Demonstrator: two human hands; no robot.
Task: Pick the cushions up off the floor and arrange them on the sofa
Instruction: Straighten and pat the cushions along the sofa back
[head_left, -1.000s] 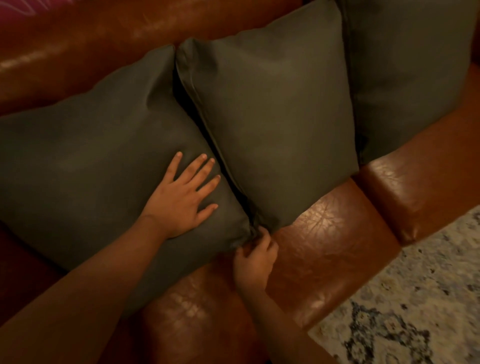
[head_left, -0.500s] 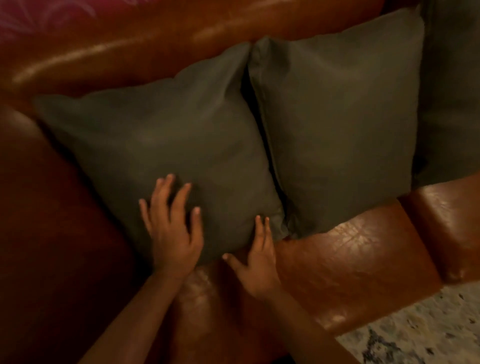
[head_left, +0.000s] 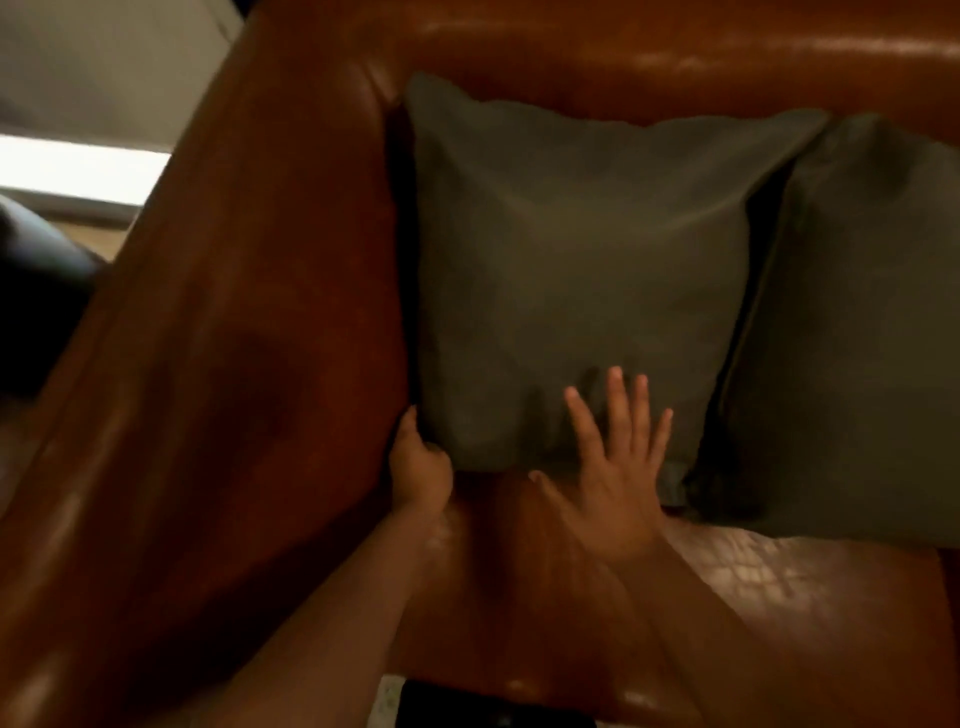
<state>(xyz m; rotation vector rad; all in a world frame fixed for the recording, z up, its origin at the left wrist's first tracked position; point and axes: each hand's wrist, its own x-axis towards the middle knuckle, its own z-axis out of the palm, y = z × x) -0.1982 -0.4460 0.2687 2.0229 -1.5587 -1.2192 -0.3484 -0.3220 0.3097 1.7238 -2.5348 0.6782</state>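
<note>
Fingers of my left hand (head_left: 420, 470) gripped the cushion (head_left: 571, 270) corner by the sofa (head_left: 249, 364) arm; my right hand (head_left: 615, 478) lay open on its lower edge.

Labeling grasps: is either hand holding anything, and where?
Left hand grips the dark grey square fabric cushion at its lower-left corner. Right hand lies open and flat on its bottom edge.

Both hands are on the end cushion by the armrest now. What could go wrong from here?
1. The left hand grips the end cushion at its lower corner against the armrest; tugging there may skew it.
2. The right hand presses flat near the bottom edge, which could slide the base forward on the glossy leather seat.
3. The neighbouring cushion touches it, so a sideways shove may shift that too.
</note>
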